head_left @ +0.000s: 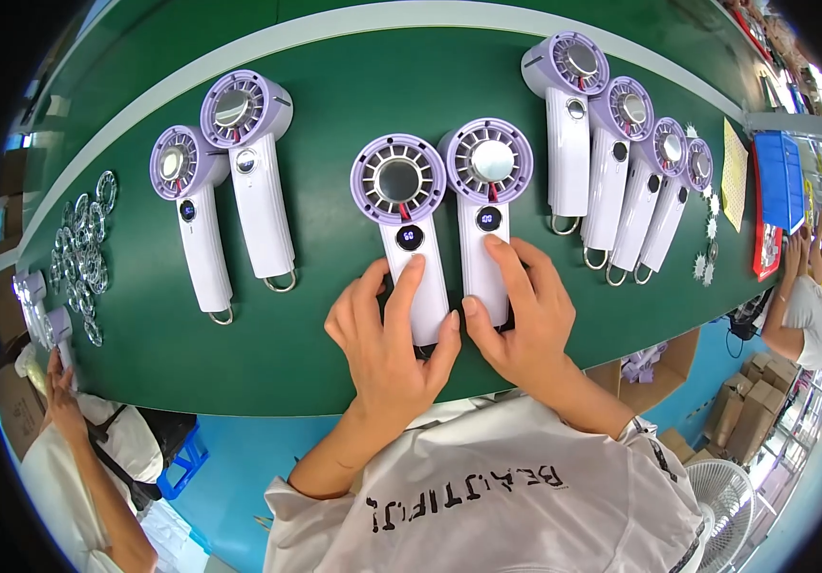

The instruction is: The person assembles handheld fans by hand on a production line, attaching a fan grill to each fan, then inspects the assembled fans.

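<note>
Two handheld fans with lilac round heads and white handles lie side by side in front of me. My left hand [387, 349] grips the left handheld fan [428, 298], its index finger on the handle below a small lit round display. Around the right handheld fan [480, 275] my right hand [528, 320] is closed, with the index fingertip just under that fan's lit display. Both fans lie face up, heads pointing away from me. My fingers hide parts of the handles' edges and lower ends.
On the green table [334, 95], two more fans [263, 205] lie at left and several fans [611, 177] at right. Clear rings [81, 248] are piled far left. A blue bin [779, 181] stands far right. People work at both sides; a floor fan [721, 506] stands behind right.
</note>
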